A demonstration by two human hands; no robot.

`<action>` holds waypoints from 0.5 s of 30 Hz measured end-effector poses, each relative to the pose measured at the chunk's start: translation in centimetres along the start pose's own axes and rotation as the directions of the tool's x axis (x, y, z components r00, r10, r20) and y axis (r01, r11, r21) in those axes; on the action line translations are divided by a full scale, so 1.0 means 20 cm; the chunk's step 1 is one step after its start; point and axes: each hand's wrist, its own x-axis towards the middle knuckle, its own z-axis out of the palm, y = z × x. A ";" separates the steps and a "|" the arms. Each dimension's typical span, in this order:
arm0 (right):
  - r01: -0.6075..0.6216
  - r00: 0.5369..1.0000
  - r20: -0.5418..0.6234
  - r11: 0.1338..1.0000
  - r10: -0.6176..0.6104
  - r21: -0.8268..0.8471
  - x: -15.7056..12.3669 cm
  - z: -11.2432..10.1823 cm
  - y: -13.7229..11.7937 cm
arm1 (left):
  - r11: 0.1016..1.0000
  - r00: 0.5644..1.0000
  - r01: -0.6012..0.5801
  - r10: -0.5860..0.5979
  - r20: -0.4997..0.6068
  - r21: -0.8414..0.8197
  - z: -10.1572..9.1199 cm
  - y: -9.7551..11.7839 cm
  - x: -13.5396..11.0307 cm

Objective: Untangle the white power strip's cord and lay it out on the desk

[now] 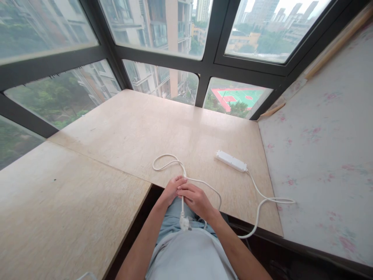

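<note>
Both hands meet at the front edge of the stone sill, closed around a white power cord [182, 204]. My left hand [174, 188] grips it from the left, and my right hand [194, 195] lies against it from the right with curled fingers. Below them the cord's plug [184, 223] hangs over my lap. Beyond my fingers the cord forms a loop on the sill, and another length curves off to the right. The white power strip [231, 161] lies face unseen on the sill to the right, its cord running over the front edge.
The beige stone sill [131, 128] spans the corner, with a seam and a step in its front edge at left. Dark-framed windows [208, 68] stand behind it. A flowered wall [314, 167] bounds the right side, with peeling trim [274, 111] near the window.
</note>
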 end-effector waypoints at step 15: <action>-0.358 0.919 0.040 0.874 0.392 -0.329 0.16 -0.48 0.25 | 0.973 0.990 -0.136 0.140 -0.006 0.185 -0.16 0.24 -0.16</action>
